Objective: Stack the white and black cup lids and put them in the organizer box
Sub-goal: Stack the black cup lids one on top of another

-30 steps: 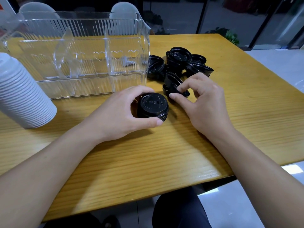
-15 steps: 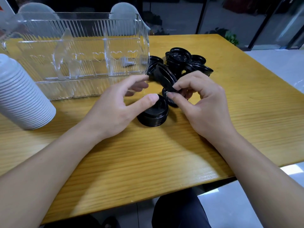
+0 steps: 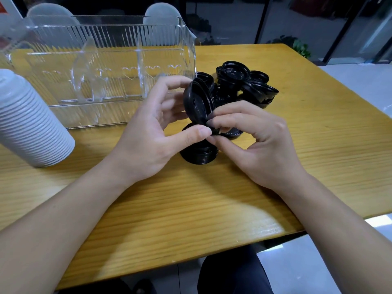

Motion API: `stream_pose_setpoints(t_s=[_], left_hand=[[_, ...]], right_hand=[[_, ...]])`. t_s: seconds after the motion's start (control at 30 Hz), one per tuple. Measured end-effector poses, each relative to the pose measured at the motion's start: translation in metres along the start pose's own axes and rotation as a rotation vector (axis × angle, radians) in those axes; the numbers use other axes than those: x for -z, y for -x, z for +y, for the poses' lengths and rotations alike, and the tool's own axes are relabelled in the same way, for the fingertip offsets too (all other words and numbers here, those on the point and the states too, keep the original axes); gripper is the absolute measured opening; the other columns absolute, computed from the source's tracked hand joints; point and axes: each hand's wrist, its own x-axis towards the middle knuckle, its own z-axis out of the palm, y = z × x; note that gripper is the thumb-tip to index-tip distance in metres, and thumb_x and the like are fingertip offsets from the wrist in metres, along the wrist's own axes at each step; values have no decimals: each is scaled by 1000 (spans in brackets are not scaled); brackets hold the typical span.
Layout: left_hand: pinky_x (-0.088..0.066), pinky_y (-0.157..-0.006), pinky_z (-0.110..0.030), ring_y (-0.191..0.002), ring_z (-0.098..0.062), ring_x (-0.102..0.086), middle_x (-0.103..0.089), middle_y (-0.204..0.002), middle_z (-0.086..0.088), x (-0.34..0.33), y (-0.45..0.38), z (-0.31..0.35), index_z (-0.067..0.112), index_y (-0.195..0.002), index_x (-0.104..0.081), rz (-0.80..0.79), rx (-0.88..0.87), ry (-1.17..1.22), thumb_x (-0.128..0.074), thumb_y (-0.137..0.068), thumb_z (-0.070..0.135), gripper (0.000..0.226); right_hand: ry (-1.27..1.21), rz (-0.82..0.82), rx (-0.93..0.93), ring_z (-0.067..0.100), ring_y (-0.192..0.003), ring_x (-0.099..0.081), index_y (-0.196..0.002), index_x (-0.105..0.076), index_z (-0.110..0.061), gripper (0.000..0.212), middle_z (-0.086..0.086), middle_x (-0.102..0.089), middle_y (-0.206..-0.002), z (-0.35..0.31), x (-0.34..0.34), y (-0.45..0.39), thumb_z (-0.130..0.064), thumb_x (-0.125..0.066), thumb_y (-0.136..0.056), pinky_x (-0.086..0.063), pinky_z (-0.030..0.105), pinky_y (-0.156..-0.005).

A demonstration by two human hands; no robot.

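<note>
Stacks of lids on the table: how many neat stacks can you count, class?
2. A white stack lies on its side at the left edge; a short black stack sits under both hands. The loose black pile behind isn't stacked.

I can make out no readable text, brand, number or sign from here. The black lid [image 3: 198, 102] held up on edge carries some raised marks on its face, but they are too blurred for me to read. The lid on top of the loose black pile [image 3: 233, 71] shows faint embossing that I cannot resolve either. The clear organizer box [image 3: 106, 60] bears only a row of pressed heart shapes, no lettering. At the far left edge a red and white panel [image 3: 3, 9] is cut off, its marking illegible.
</note>
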Motion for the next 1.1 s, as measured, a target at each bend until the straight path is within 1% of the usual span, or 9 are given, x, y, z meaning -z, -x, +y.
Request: stream_pose_setpoints(t_s=[0.13, 0.27, 0.33, 0.4, 0.5, 0.63, 0.87, 0.97, 1.1], left_hand=[[-57, -116, -46, -129, -31, -73, -72, -138, -12, 0, 0, 4, 12, -150, -47, 30, -37, 7, -91, -93, 14, 71], [-56, -117, -59, -132, -32, -70, -67, -144, -8, 2, -1, 2, 20, -155, -48, 16, -60, -40, -90, -96, 12, 72], [-56, -116, -61, -137, -32, -67, -64, -149, -7, 4, -1, 2, 23, -159, -51, -9, -56, -106, -91, -96, 15, 75], [-57, -117, -55, -143, -30, -62, -60, -151, -4, 4, 1, 1, 26, -164, -54, -37, -42, -182, -93, -96, 15, 79], [-54, -121, -50, -147, -26, -58, -58, -152, -1, 4, 4, 1, 27, -167, -55, -75, -44, -254, -94, -94, 11, 84], [-54, -120, -51, -146, -25, -62, -68, -151, 5, 5, 3, 1, 26, -170, -52, -81, -30, -278, -97, -91, 13, 92], [-52, -124, -48, -148, -24, -62, -69, -150, 9, 7, 3, 2, 28, -173, -45, -59, -31, -317, -100, -87, 19, 103], [-50, -125, -43, -151, -11, -57, -64, -157, 15, 12, 2, -1, 41, -177, -32, -93, 66, -339, -103, -80, 37, 120], [-37, -134, -37, -155, 5, -46, -53, -162, 28, 13, 3, -5, 62, -175, -7, -275, 249, -382, -104, -69, 61, 145]], right_hand=[[-37, -47, -17, 18, -119, -75, -121, -82, -3, 23, 5, -78, -130, -4, 1, 0, 4, -80, -99, -55, 27, -89], [-70, -14, -77, 25, -120, -73, -135, -73, -2, 37, 8, -74, -136, -4, 6, 1, 8, -75, -99, -58, 44, -90], [-180, 2, -143, 29, -126, -70, -148, -63, -2, 48, 11, -67, -146, -3, 9, 0, 2, -72, -101, -58, 51, -97], [-266, -2, -197, 31, -138, -64, -158, -53, -4, 59, 11, -59, -157, -4, 11, -1, -8, -73, -102, -57, 55, -105], [-224, -43, -199, 28, -148, -59, -162, -49, -6, 73, 6, -56, -163, -5, 10, -1, -20, -82, -99, -53, 54, -114], [-172, -64, -185, 21, -149, -59, -161, -52, -6, 81, 3, -64, -157, -2, 8, -1, -23, -93, -93, -51, 50, -120], [-150, -50, -209, 17, -140, -66, -153, -61, -8, 76, -1, -71, -146, 4, 4, 0, -24, -98, -88, -53, 45, -118], [-159, 1, -259, 17, -137, -68, -151, -63, -12, 70, -4, -73, -143, 7, 5, -1, -23, -96, -89, -54, 42, -117], [-187, -14, -313, 19, -135, -70, -151, -64, -15, 65, -4, -73, -141, 10, 3, 1, -21, -93, -93, -56, 43, -116]])
